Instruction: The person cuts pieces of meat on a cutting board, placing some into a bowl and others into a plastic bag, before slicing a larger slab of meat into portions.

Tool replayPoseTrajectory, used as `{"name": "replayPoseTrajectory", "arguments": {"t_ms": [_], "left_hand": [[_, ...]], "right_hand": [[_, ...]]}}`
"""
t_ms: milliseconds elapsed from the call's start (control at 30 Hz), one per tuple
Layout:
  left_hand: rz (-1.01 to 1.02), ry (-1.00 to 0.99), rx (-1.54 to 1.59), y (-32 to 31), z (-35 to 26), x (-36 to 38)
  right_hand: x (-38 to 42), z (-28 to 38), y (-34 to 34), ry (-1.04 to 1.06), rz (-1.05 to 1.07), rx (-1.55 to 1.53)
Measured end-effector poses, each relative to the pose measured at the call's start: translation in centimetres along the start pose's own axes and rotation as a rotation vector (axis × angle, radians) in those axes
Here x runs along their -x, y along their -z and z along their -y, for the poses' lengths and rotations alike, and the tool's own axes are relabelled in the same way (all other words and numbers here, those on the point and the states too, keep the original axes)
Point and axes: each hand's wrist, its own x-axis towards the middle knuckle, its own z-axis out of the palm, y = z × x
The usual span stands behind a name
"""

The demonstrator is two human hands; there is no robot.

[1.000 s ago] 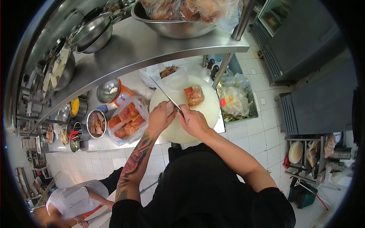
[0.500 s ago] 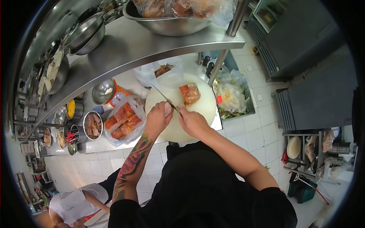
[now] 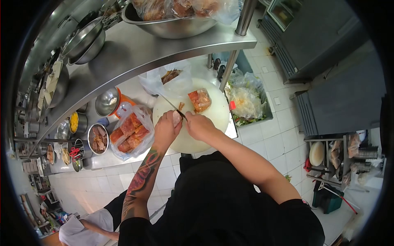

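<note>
My right hand (image 3: 200, 127) grips a knife (image 3: 171, 104) by its handle, and the blade points up and to the left over a round white cutting board (image 3: 217, 123). Between the closed fingers of my left hand (image 3: 165, 129) is a pale piece of meat (image 3: 177, 118), close to the blade. Just beyond the knife a small brown meat strip (image 3: 181, 106) lies on the board. A block of roast meat with reddish-brown skin (image 3: 200, 100) sits to its right. More such blocks (image 3: 130, 130) fill a clear plastic bag left of the board.
A steel shelf (image 3: 164, 57) overhangs the counter, bearing a large metal bowl (image 3: 172, 28) of bagged meat. A bowl of cut meat (image 3: 98, 139) stands left. Right of the board is a bin (image 3: 266, 112) with plastic and greens. A co-worker (image 3: 88, 225) is at lower left.
The view has shifted slightly. My right hand has come closer to my left, and the knife now lies against the meat piece. The small strip shows clear of the block.
</note>
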Motion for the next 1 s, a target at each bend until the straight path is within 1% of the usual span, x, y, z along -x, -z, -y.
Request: {"name": "replayPoseTrajectory", "arguments": {"t_ms": [67, 133, 167, 233, 267, 333, 367, 433, 467, 533, 567, 600, 667, 700, 767, 800, 867, 900, 933, 967, 1000], "left_hand": [[-0.007, -0.009, 0.001, -0.1, 0.3, 0.4], [-0.026, 0.017, 0.035, -0.2, 0.6, 0.1], [-0.029, 0.019, 0.037, 0.0, 0.6, 0.2], [-0.030, 0.081, 0.104, 1.2, 0.5, 0.3], [-0.032, 0.080, 0.107, 1.3, 0.7, 0.3], [-0.089, -0.096, 0.124, 1.8, 1.3, 1.3], [-0.097, -0.081, 0.117, 1.7, 1.9, 1.9], [-0.018, -0.241, 0.089, 1.7, 2.6, 3.0], [-0.020, -0.232, 0.082, 1.9, 3.0, 3.9], [0.169, -0.232, 0.002, 3.6, 1.9, 5.7], [0.211, -0.230, -0.046, 4.0, 1.7, 6.3], [0.210, -0.226, -0.046, 3.9, 1.4, 6.8], [-0.004, -0.030, 0.145, 3.1, 0.3, 7.3], [-0.014, -0.018, 0.140, 2.5, -0.2, 6.8], [0.014, 0.197, 0.149, 1.1, -1.3, 5.0], [0.029, 0.243, -0.055, 0.4, -2.3, 4.5], [0.174, 0.251, -0.122, -0.4, -2.1, 3.2], [0.159, 0.279, -0.126, 0.0, -1.9, 3.4], [0.158, 0.264, -0.057, 0.4, -1.6, 3.6], [0.158, 0.244, 0.010, 0.9, -1.2, 3.9], [0.147, 0.264, 0.005, 1.5, -0.4, 4.6]], "right_hand": [[0.1, 0.3, 0.1, -0.029, 0.044, 0.003], [2.6, -0.3, 1.3, -0.150, 0.172, 0.007], [3.7, -0.4, 2.1, -0.149, 0.172, 0.010], [5.7, 0.0, 4.0, -0.264, 0.361, -0.009], [6.2, 0.2, 4.7, -0.265, 0.360, -0.006], [6.8, 0.6, 5.3, -0.341, 0.407, -0.097], [7.1, 0.3, 5.1, -0.327, 0.418, -0.091], [7.6, -0.3, 4.6, -0.299, 0.354, -0.107], [7.9, -0.4, 4.4, -0.289, 0.360, -0.107], [8.6, -0.7, 4.2, -0.313, 0.317, -0.149], [8.8, -0.9, 3.9, -0.311, 0.319, -0.148], [8.8, -1.1, 3.6, -0.297, 0.297, -0.147], [9.0, -1.3, 3.4, -0.273, 0.283, -0.140], [8.9, -1.3, 3.4, -0.273, 0.276, -0.135], [8.5, -1.3, 3.2, -0.240, 0.293, -0.124], [8.4, -1.5, 3.0, -0.242, 0.286, -0.099], [8.2, -1.4, 2.8, -0.216, 0.298, -0.061], [8.2, -1.2, 2.9, -0.231, 0.297, -0.053], [8.3, -1.2, 3.0, -0.248, 0.293, -0.046], [8.3, -2.6, 1.9, -0.195, 0.247, -0.016], [8.2, -2.1, 2.4, -0.176, 0.259, -0.010]]}}
